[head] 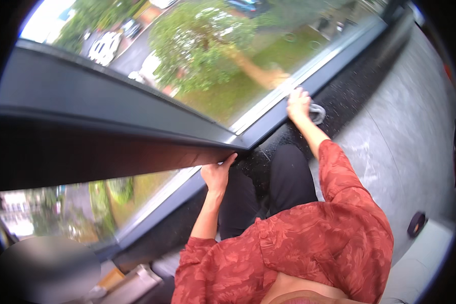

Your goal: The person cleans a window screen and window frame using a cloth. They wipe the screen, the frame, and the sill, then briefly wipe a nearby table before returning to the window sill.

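My right hand (299, 103) is closed on a grey cloth (317, 114) at the lower frame (277, 114) of a large window. Part of the cloth hangs out beside the wrist, over the speckled black ledge. My left hand (216, 174) rests against the lower edge of a dark window post (136, 152), its thumb pointing up along it; nothing shows in that hand. The window glass (220, 76) carries a faint reflection of the right forearm.
Below the frame runs a black ledge (342, 102) with pale specks. Grey floor (376, 152) lies to the right, with a dark round object (417, 224) near a white surface (421, 258). Open cardboard packaging (133, 285) is at the lower left.
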### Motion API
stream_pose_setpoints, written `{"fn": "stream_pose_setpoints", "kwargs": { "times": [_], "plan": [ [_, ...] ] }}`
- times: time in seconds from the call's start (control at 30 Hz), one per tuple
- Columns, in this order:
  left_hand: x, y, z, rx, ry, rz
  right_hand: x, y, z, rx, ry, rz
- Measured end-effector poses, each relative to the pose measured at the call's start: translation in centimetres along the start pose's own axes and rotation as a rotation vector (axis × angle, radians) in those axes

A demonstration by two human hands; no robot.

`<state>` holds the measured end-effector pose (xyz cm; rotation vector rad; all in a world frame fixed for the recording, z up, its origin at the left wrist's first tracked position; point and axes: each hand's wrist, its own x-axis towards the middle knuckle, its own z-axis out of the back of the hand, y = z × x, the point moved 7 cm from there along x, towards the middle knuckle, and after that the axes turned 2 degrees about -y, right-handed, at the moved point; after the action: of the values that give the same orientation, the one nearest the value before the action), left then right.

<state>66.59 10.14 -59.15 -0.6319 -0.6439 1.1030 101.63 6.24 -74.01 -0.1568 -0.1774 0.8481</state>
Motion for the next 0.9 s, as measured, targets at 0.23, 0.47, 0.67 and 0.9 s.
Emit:
{"fn": "stream_pose_setpoints", "kwargs": {
  "times": [0.23,0.47,0.67,0.9],
  "plan": [
    [0.3,-1.1,0.2,0.024,-0.055,-0.183,-8.9,13.2,1.2,0.339,0.081,0.094],
    [0.4,1.1,-0.2,0.076,0.081,-0.068,-13.9,16.8,3.8,0.452,0.030,0.252],
    [0.6,2.0,-0.7,0.140,-0.057,-0.303,-14.0,16.6,4.7,0.454,-0.074,0.217],
    [1.3,2.5,-0.3,0.196,0.060,-0.204,-13.4,15.8,4.3,0.643,0.069,0.068]
  ]
}}
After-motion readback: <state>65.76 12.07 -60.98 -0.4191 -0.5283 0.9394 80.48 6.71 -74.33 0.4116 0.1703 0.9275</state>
